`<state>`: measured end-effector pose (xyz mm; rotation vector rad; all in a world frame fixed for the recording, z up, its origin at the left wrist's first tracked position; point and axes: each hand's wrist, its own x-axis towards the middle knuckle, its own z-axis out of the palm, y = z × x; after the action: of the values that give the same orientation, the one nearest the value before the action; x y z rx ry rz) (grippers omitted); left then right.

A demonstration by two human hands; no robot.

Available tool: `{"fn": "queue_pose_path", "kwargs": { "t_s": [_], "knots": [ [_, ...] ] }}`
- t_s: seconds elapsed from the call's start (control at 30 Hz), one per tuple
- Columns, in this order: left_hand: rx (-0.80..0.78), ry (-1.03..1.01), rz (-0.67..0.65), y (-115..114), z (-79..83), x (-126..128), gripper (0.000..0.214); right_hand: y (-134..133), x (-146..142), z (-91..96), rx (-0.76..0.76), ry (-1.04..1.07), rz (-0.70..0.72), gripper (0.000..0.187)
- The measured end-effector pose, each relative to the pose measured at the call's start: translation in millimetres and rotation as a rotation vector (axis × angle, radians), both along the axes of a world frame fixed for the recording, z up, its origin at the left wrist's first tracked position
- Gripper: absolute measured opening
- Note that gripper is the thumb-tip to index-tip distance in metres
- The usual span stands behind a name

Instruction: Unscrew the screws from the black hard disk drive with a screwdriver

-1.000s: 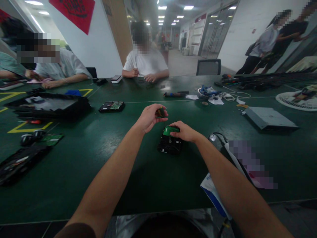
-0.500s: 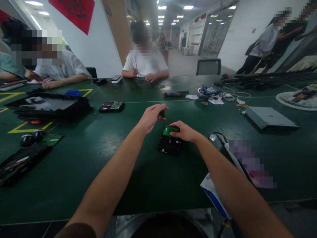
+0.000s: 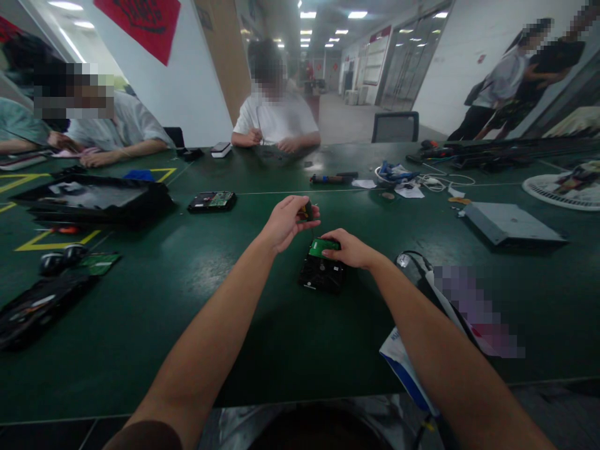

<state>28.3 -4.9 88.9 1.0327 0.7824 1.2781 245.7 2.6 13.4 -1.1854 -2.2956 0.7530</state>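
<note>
Black unit point(image 3: 322, 277) with an exposed circuit board, lying flat near the middle of the green surface point(image 3: 281, 350), between and just ahead of my two forearms as I follow the work through the head camera. Next in size, the black tray point(image 3: 157, 203) stands well apart to the left and the grey metal box point(image 3: 510, 225) well apart to the right; neither crowds the work.

My right hand point(image 3: 350, 249) is closed narrowly over the far right part of the unit, thumb resting on the green board point(image 3: 317, 248), fingers over its far edge; whether they grip the board alone or also the body beneath, I cannot tell. My left hand point(image 3: 285, 226) holds a small driver point(image 3: 307, 212) in a narrow fingertip grasp, above the unit's far left corner. Smallest, the thin shaft point(image 3: 312, 234) points down toward the board's edge; from here I cannot see whether its tip is seated.

For sound execution, I judge that the shaft should stand square to the board, pressed lightly along its own axis and turned by the fingertips alone. The right thumb should bear steadily, clear of the shaft, since a tilted tip could slip and scratch the board.
</note>
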Motion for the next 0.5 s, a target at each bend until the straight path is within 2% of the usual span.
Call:
{"fn": "queue_pose_path", "kwargs": {
  "t_s": [0.27,0.5],
  "knots": [
    [0.033,0.007,-0.036,2.0,-0.4,-1.4,0.021,-0.6,-0.7,2.0,-0.031,-0.014,-0.019,0.048],
    [0.063,0.118,-0.020,-4.3,5.2,-0.9,0.027,-1.5,-0.9,2.4,-0.015,-0.020,-0.013,0.046]
  ]
}}
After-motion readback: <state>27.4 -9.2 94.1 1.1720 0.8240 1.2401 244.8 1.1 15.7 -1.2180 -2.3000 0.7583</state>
